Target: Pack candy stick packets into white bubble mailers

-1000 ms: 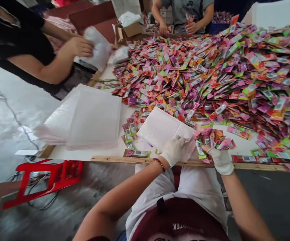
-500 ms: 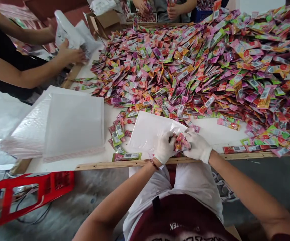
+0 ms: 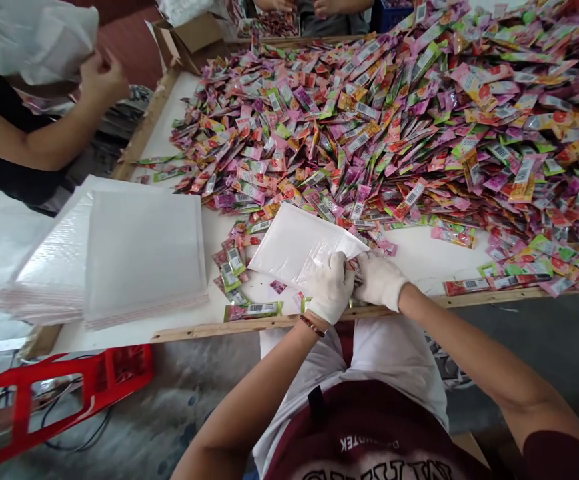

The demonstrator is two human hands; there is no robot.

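Observation:
A white padded mailer [image 3: 302, 243] lies slanted on the table in front of me, its mouth toward my hands. My left hand [image 3: 330, 288], in a white glove, is closed on the mailer's near edge at the mouth. Beside it, my gloved right hand [image 3: 380, 280] is closed around small candy packets [image 3: 354, 267] at the opening; the fingers and mailer mostly hide them. Several loose packets [image 3: 233, 267] lie to the left of the mailer, and one green-edged packet [image 3: 253, 311] lies along the table's front edge.
A large heap of colourful packets [image 3: 329, 133] covers the table's back and right. Stacked padded mailers [image 3: 144, 253] lie at left. A co-worker's arm [image 3: 44, 140] and white bag [image 3: 44, 47] are at far left, near a cardboard box [image 3: 194, 40]. A red plastic stool [image 3: 69, 400] is on the floor.
My hands have moved slightly left, and the packets in my right hand have gone into the mailer's mouth, now mostly hidden. The co-worker has lifted the white bag away leftward.

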